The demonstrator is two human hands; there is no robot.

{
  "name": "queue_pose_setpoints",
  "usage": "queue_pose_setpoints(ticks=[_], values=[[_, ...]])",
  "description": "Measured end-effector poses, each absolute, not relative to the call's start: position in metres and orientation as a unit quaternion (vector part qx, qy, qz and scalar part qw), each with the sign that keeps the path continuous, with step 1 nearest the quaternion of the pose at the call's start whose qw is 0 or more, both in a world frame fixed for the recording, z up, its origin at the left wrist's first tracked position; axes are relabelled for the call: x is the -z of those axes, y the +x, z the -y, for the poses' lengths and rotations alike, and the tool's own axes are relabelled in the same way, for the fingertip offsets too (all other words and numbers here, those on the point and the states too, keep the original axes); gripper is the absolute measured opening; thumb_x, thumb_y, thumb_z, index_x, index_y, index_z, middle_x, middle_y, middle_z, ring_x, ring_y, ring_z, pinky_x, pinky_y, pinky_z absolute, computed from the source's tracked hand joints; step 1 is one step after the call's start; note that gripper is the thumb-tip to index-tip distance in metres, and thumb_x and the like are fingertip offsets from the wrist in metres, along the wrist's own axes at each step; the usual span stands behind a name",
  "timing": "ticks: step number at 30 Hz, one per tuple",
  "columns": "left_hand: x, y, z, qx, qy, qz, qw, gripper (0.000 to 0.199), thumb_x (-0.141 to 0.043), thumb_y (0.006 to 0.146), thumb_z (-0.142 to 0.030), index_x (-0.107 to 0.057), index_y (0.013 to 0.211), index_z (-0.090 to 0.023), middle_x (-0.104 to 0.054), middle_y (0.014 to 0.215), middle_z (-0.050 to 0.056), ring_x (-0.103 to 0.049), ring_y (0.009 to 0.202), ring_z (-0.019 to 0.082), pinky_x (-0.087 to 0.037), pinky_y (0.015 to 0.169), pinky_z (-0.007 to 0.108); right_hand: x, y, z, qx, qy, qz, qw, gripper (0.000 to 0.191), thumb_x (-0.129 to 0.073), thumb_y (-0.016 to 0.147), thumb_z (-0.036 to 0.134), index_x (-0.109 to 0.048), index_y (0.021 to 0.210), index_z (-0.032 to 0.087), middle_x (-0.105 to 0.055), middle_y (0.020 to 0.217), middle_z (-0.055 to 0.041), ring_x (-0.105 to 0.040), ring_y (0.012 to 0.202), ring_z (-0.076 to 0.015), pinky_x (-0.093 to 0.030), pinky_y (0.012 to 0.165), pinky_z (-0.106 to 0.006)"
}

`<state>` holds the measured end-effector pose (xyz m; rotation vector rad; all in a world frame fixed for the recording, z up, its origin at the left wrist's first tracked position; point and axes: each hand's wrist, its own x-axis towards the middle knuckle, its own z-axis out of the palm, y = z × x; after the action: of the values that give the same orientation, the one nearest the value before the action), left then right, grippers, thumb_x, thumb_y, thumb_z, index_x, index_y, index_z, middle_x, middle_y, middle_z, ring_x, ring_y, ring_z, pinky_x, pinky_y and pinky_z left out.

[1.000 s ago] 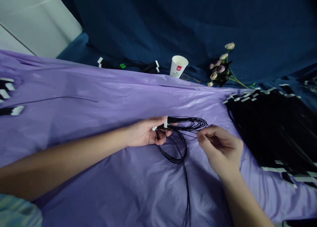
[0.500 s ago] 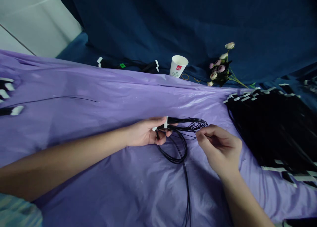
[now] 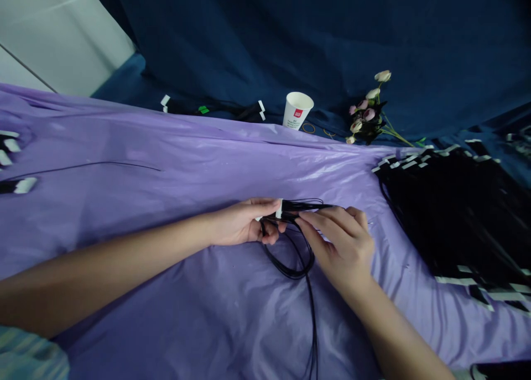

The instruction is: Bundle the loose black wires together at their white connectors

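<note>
A coiled bundle of thin black cable (image 3: 305, 205) is held above the purple sheet, with a white band (image 3: 279, 209) around it. My left hand (image 3: 253, 219) is closed on the banded end, thumb on top by the band. Over the right part of the coil lies my right hand (image 3: 338, 236), its fingers bent around the strands and its thumb near the middle. The fingertips are partly hidden behind the cable. Below the hands hangs a loose loop (image 3: 292, 272), and from it strands run down to the bottom edge.
Many black cable bundles with white bands (image 3: 452, 219) lie at the right. More banded bundles (image 3: 25, 185) sit at the left edge, beside a single thin strand (image 3: 112, 163). Along the back stand a paper cup (image 3: 295, 114) and artificial flowers (image 3: 367, 114). Purple sheeting (image 3: 186, 291) covers the table.
My right hand has moved left from the far end of the coil and now covers its right part. The left hand stays on the banded end.
</note>
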<state>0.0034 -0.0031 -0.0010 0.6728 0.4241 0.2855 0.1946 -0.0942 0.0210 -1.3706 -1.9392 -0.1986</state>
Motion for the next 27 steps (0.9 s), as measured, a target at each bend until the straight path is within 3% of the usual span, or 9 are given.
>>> queue_pose_setpoints(ticks=[7,19,24,27], values=[[0.002,0.002,0.004,-0.135,0.324,-0.202,0.914,0.026,-0.064,0.088,-0.037,-0.063,0.095,-0.011,-0.065,0.077,0.005,-0.062,0.059,0.013,-0.046,0.056,0.024,-0.022,0.188,0.093,0.067,-0.543,0.745,0.382,0.01,-0.07,0.086,0.016,-0.068,0.092,0.023,-0.07,0.081,0.0008,-0.065,0.073,-0.0135,-0.038,0.082,-0.038],[0.0,0.003,0.005,-0.144,0.311,-0.207,0.916,0.025,-0.067,0.086,-0.035,-0.064,0.092,-0.011,-0.066,0.077,0.007,-0.063,0.058,0.014,-0.047,0.055,0.024,-0.023,0.191,0.091,0.054,-0.539,0.748,0.384,0.011,-0.069,0.085,0.015,-0.067,0.093,0.023,-0.07,0.084,0.0002,-0.066,0.077,-0.015,-0.043,0.084,-0.038],[0.001,0.002,0.003,-0.178,0.251,-0.231,0.923,0.024,-0.058,0.091,-0.033,-0.066,0.098,-0.011,-0.065,0.077,0.007,-0.058,0.056,0.01,-0.048,0.054,0.021,-0.027,0.206,0.091,0.067,-0.552,0.712,0.429,0.019,-0.072,0.08,0.012,-0.063,0.095,0.02,-0.066,0.087,-0.0036,-0.063,0.083,-0.0174,-0.049,0.078,-0.033],[0.0,0.001,0.001,-0.18,0.195,-0.266,0.927,0.026,-0.052,0.095,-0.03,-0.067,0.101,-0.009,-0.065,0.079,0.009,-0.057,0.061,0.01,-0.052,0.061,0.022,-0.026,0.212,0.094,0.054,-0.614,0.666,0.421,0.024,-0.076,0.077,0.018,-0.056,0.089,0.02,-0.057,0.077,0.0006,-0.059,0.074,-0.0155,-0.048,0.071,-0.03]])
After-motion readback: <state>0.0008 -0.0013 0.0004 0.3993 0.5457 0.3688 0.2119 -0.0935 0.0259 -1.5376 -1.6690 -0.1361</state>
